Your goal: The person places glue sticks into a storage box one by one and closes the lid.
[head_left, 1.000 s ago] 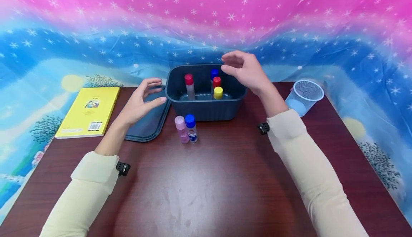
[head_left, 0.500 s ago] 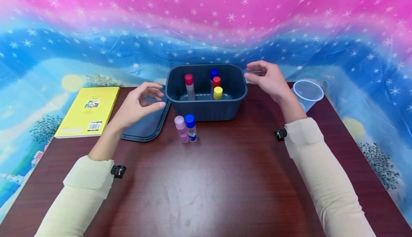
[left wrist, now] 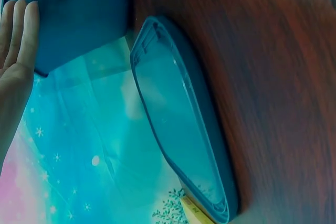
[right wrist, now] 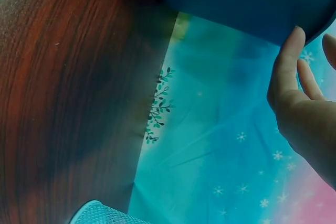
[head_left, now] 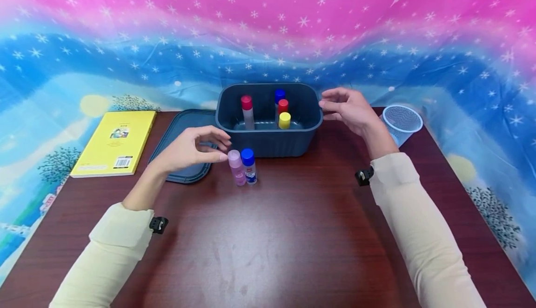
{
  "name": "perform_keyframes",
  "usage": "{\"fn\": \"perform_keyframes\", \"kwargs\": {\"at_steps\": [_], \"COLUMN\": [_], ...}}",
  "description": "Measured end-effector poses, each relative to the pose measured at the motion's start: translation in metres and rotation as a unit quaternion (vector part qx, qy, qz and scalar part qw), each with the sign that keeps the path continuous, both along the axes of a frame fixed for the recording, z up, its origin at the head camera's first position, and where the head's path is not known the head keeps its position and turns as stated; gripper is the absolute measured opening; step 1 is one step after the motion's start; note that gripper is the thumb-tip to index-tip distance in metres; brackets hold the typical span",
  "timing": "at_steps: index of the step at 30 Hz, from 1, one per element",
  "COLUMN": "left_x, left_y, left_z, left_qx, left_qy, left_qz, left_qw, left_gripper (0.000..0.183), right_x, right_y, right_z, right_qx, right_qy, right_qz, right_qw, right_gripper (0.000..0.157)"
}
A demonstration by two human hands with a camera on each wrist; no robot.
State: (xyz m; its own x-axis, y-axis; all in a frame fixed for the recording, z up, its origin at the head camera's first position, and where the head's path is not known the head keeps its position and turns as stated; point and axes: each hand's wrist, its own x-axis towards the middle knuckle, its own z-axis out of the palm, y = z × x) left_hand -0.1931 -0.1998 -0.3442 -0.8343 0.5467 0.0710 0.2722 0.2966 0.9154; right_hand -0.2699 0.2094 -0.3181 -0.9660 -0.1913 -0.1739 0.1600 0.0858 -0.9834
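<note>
In the head view, the table [head_left: 293, 233] across the lower part looks like smooth, glossy wood. The box [head_left: 268, 144] in the centre is of smooth plastic, and the pink bottle [head_left: 237, 172] is of shiny plastic. At the left, the book [head_left: 113, 145] has a glossy paper cover; the backdrop [head_left: 268, 19] above is of wrinkled cloth.

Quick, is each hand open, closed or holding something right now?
Left hand: open, close to the pink bottle; contact unclear.
Right hand: open, beside the dark bin; contact unclear.
</note>
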Motion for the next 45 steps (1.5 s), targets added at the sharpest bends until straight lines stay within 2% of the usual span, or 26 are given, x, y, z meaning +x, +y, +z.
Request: {"fn": "perform_keyframes", "kwargs": {"at_steps": [5,14,21,29,37,45], "left_x": [0.0,0.0,0.001,0.001,0.0,-0.002], "left_y": [0.007,0.014,0.016,0.014,0.005,-0.006], "left_z": [-0.004,-0.008,-0.007,-0.004,0.002,0.012], "left_qx": [-0.003,-0.03,-0.038,-0.039,-0.029,0.003], "left_qy": [-0.031,-0.036,-0.037,-0.035,-0.009,0.05], "left_qz": [-0.025,-0.036,-0.033,-0.027,-0.017,0.016], "left_qw": [0.9992,0.9982,0.998,0.9983,0.9994,0.9986], "left_gripper": [0.043,0.041,0.032,0.031,0.029,0.026], "right_x": [-0.002,-0.004,-0.008,-0.008,-0.008,-0.009], "right_y": [0.001,0.002,0.0,-0.001,-0.001,-0.002], "right_z": [-0.003,-0.006,-0.006,-0.003,-0.001,-0.001], "right_qx": [-0.004,-0.032,-0.069,-0.049,-0.05,-0.048], "right_qy": [-0.027,-0.049,-0.044,-0.039,-0.04,-0.041], "right_qz": [0.012,0.011,0.004,0.011,0.012,0.01], "right_qw": [1.0,0.998,0.997,0.998,0.998,0.998], "right_gripper": [0.05,0.053,0.054,0.056,0.055,0.053]}}
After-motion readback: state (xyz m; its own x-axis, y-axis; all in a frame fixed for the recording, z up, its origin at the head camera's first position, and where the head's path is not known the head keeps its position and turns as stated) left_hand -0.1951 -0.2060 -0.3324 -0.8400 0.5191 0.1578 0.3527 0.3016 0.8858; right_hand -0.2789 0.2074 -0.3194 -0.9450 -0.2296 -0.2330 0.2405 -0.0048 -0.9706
